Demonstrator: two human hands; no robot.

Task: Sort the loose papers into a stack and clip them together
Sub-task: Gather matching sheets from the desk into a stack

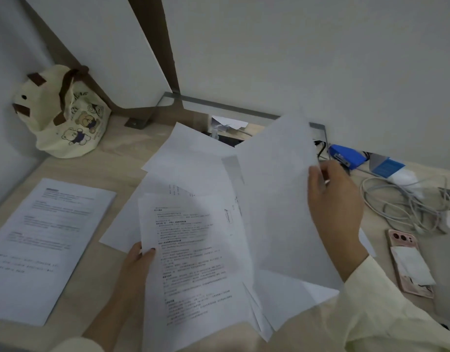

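1. Loose papers [193, 161] fan out overlapping across the middle of the wooden desk [112, 168], and two of them are up in the hands.
2. Far left, a cream bear-print tote bag [64, 115] sits in the corner. In front of it, a squared-up printed stack [48, 247] lies flat, apart from the fan.
3. The left hand [140, 260] pinches a printed sheet [193, 262] at its left edge, thumb on top and the other fingers hidden beneath.
4. The right hand [333, 199] has its fingers curled onto the right edge of a blank sheet [277, 199], which is raised and tilted over the spread.
5. Right of that hand are a blue stapler [346, 156] by the wall, tangled grey cables [401, 204], and a pink phone [409, 262] lying face down.
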